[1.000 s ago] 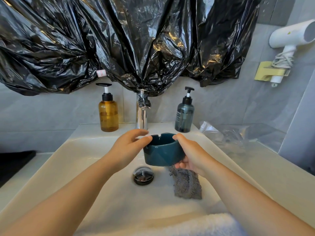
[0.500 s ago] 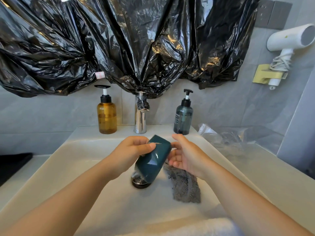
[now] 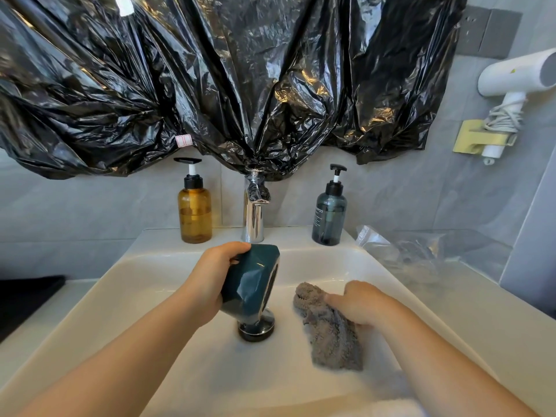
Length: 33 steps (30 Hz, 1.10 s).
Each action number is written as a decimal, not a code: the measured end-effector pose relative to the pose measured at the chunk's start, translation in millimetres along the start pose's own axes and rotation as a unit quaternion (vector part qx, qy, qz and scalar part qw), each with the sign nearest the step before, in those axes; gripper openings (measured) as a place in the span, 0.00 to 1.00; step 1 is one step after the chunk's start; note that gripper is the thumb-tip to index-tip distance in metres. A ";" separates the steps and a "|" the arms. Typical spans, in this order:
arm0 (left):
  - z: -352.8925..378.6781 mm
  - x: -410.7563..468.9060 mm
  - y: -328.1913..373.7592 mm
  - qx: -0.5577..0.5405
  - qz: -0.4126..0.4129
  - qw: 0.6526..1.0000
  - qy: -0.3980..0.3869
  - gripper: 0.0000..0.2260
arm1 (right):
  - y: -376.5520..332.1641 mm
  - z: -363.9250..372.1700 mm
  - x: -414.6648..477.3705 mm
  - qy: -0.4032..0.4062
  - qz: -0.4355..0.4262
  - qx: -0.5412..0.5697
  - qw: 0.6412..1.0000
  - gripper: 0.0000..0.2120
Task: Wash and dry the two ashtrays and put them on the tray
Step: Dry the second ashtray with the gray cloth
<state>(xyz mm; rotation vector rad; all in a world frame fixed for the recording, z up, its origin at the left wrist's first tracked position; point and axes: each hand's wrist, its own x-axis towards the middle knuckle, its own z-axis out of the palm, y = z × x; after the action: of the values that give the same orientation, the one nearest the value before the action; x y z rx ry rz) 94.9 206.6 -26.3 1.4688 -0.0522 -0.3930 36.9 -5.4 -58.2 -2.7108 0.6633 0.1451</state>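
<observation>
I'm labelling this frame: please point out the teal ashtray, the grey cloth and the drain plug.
teal ashtray [image 3: 249, 284], head view, faceted outer side wall.
grey cloth [image 3: 331, 338], head view, middle of the crumpled fabric.
drain plug [image 3: 257, 332], head view, chrome rim below the ashtray.

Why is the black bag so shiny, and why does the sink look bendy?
Head view: light glares in bright patches off the crinkled bag; the wide-angle lens bows the sink edges and stretches the arms; the ashtray glaze shows soft highlights; the tap mirrors the bag.
</observation>
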 end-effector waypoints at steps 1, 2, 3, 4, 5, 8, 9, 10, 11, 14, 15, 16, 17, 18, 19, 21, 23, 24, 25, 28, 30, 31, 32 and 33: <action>-0.1 -0.4 0.7 -0.005 -0.006 1.000 -0.005 0.10 | -0.2 -1.2 -2.6 -0.028 0.009 0.015 0.999 0.21; 0.0 -0.9 1.3 -0.005 -0.010 1.000 -0.008 0.10 | 0.5 -1.2 -2.7 -0.046 0.010 0.036 0.998 0.19; 0.2 -1.4 1.6 -0.004 -0.010 1.000 -0.009 0.09 | 0.8 -2.0 -2.8 -0.052 0.006 0.061 0.997 0.17; 0.1 -1.7 1.5 -0.006 -0.009 1.000 -0.011 0.10 | 1.2 -2.2 -1.5 -0.045 -0.004 0.093 0.995 0.17; 0.0 -2.0 1.4 -0.010 -0.008 1.000 -0.013 0.09 | 0.7 -2.1 0.2 -0.030 -0.020 0.130 0.991 0.17; -0.4 -1.8 0.9 -0.012 0.003 1.000 -0.002 0.09 | -3.9 0.4 5.3 0.064 -0.073 0.175 0.980 0.14; -0.3 -1.7 1.1 -0.006 0.007 1.000 0.003 0.09 | -6.1 0.6 5.5 0.097 -0.084 0.181 0.975 0.13; 0.1 -1.9 1.3 -0.003 0.008 1.000 0.004 0.09 | -8.0 0.3 5.0 0.122 -0.089 0.191 0.970 0.12; 0.3 -2.0 1.5 -0.005 0.007 1.000 0.002 0.10 | -9.5 -0.4 4.7 0.141 -0.091 0.208 0.964 0.12; 0.9 -2.3 0.3 -0.017 -0.007 0.999 -0.045 0.11 | -11.7 -6.8 2.3 0.179 -0.076 0.285 0.939 0.11; 1.1 -2.9 -0.2 -0.015 -0.006 0.998 -0.068 0.10 | -12.6 -8.9 0.8 0.192 -0.077 0.313 0.927 0.12; 1.4 -3.4 -0.4 -0.010 0.002 0.997 -0.082 0.10 | -13.7 -10.0 -0.6 0.200 -0.079 0.341 0.915 0.12; 1.4 -3.4 -0.4 -0.002 0.017 0.996 -0.084 0.10 | -15.2 -10.4 -1.9 0.203 -0.084 0.367 0.904 0.12; 1.1 -2.7 -0.4 0.007 0.034 0.996 -0.077 0.09 | -16.9 -10.6 -3.2 0.202 -0.088 0.389 0.895 0.13; 0.7 -2.1 -0.5 0.014 0.048 0.996 -0.068 0.09 | -18.5 -10.2 -4.7 0.199 -0.095 0.406 0.887 0.13; -0.2 -1.9 0.0 0.021 0.061 0.996 -0.059 0.07 | -21.5 -9.4 -6.7 0.193 -0.114 0.428 0.875 0.12; -0.4 -1.5 0.0 0.019 0.063 0.996 -0.063 0.06 | -22.7 -8.0 -6.8 0.179 -0.129 0.444 0.868 0.12; -0.3 -0.9 -0.1 0.016 0.063 0.996 -0.067 0.05 | -22.8 -7.4 -5.9 0.169 -0.130 0.451 0.867 0.12; -0.5 -0.5 -0.6 0.016 0.065 0.996 -0.067 0.05 | -22.7 -7.0 -4.8 0.156 -0.128 0.458 0.866 0.12; -1.1 1.3 -1.7 0.041 0.076 0.994 -0.061 0.07 | -19.1 -4.9 -1.8 0.141 -0.120 0.460 0.869 0.10; -1.1 2.3 -3.0 0.064 0.087 0.993 -0.055 0.06 | -16.1 -4.7 -2.3 0.181 -0.138 0.412 0.882 0.11; -1.2 2.8 -3.6 0.073 0.092 0.992 -0.051 0.05 | -15.5 -4.9 -3.2 0.198 -0.147 0.397 0.884 0.11; -1.3 3.5 -4.4 0.078 0.095 0.991 -0.048 0.04 | -15.4 -5.1 -4.0 0.211 -0.157 0.393 0.881 0.11; -1.3 4.4 -4.8 0.082 0.098 0.991 -0.045 0.04 | -16.0 -5.8 -4.7 0.222 -0.166 0.397 0.875 0.11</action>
<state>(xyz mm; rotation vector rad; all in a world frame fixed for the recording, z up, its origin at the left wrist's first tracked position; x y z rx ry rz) 98.3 206.3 -32.0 1.5907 -0.3045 -0.3001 40.3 7.9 -47.1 -1.9880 0.2547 -0.7026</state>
